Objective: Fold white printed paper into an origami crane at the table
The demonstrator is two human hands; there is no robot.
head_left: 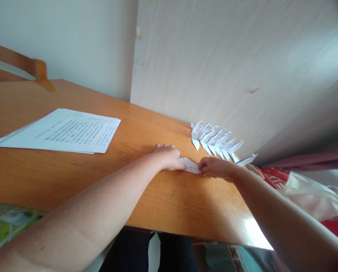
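Observation:
A small folded sheet of printed paper [190,165] lies low over the wooden table between my hands. My left hand [168,156] pinches its left end, thumb on top, with the other fingers partly hidden behind. At the right end, the curled fingers of my right hand [212,167] grip the paper near its corner. Just beyond my right hand stand several folded paper pieces [214,139] in a row, with pointed tips, close to the pale panel.
A stack of printed sheets [81,130] rests on the table [135,189] at the left. A pale wooden panel [191,64] rises along the back edge. Bags [304,192] sit beyond the right edge; a chair back [40,71] stands far left. A green power strip [5,230] is lower left.

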